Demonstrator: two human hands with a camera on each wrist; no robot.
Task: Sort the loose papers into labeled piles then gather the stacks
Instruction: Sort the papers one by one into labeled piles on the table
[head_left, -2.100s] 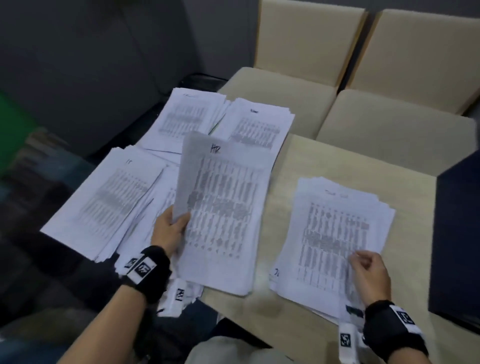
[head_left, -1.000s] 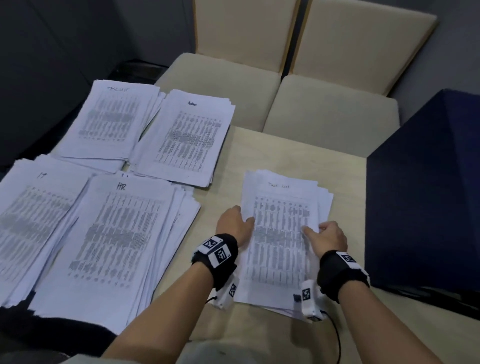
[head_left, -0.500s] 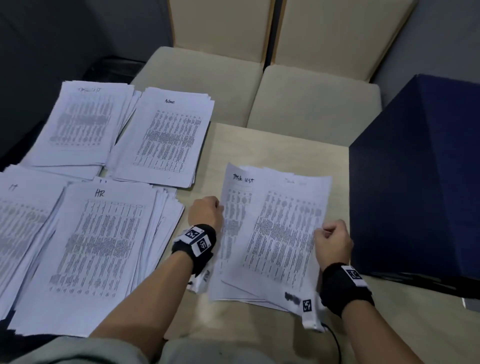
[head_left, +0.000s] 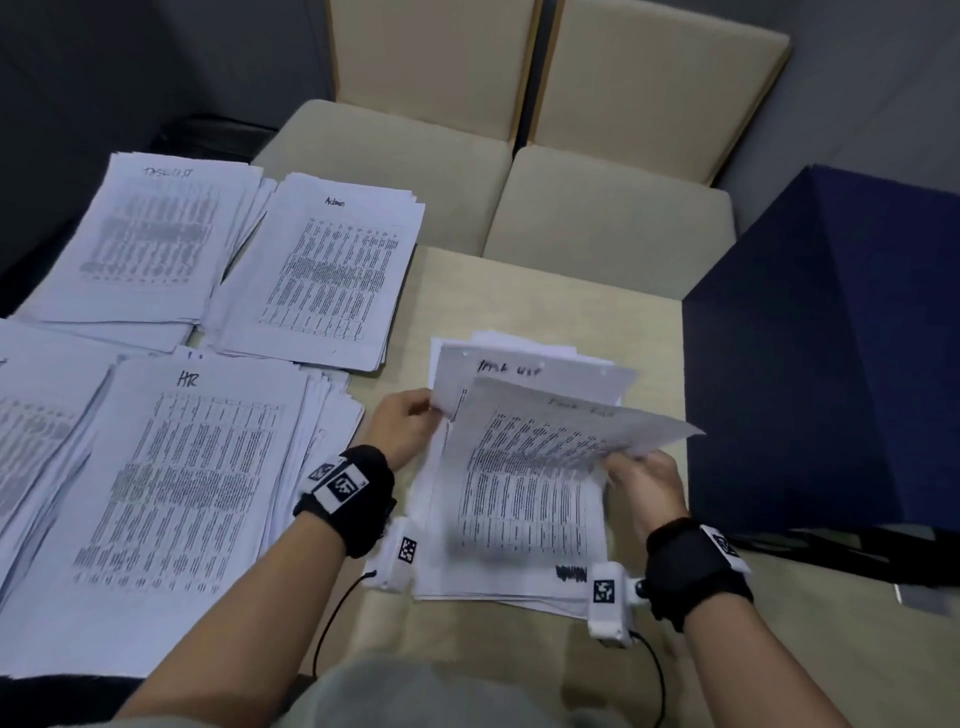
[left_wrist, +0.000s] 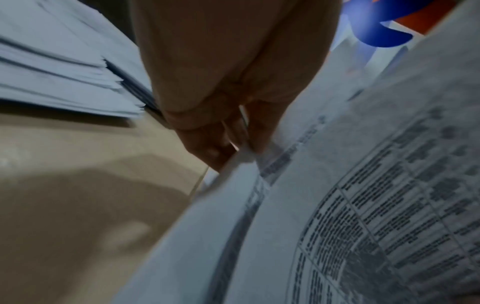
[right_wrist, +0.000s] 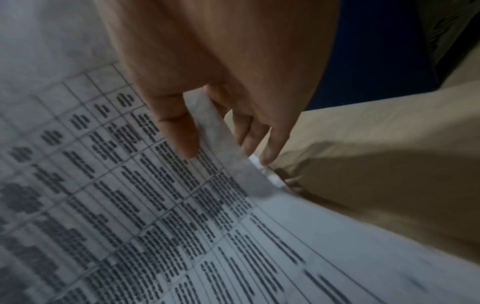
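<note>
A loose stack of printed sheets (head_left: 498, 587) lies on the table in front of me. My right hand (head_left: 615, 467) pinches the right edge of the top sheet (head_left: 524, 478) and holds that side raised off the stack; thumb and fingers close on its edge (right_wrist: 207, 131). My left hand (head_left: 428, 410) pinches the left edge of the second sheet (head_left: 519, 366), headed "Task list", just beneath; thumb and fingers meet on its edge (left_wrist: 241, 148). Sorted piles lie to the left: HR (head_left: 171, 493), Admin (head_left: 322, 270), Task list (head_left: 150, 234) and one more at the frame edge (head_left: 31, 441).
A large dark blue box (head_left: 831, 364) stands close on the right of the stack. Two beige chairs (head_left: 405, 166) (head_left: 608, 218) are pushed up to the far edge of the wooden table (head_left: 519, 291). The piles overhang the table's left side.
The right hand has raised the top sheet's right edge off the stack. The left hand has shifted onto the left edge of the sheet beneath. Earlier, an HR sheet went onto the HR pile.
</note>
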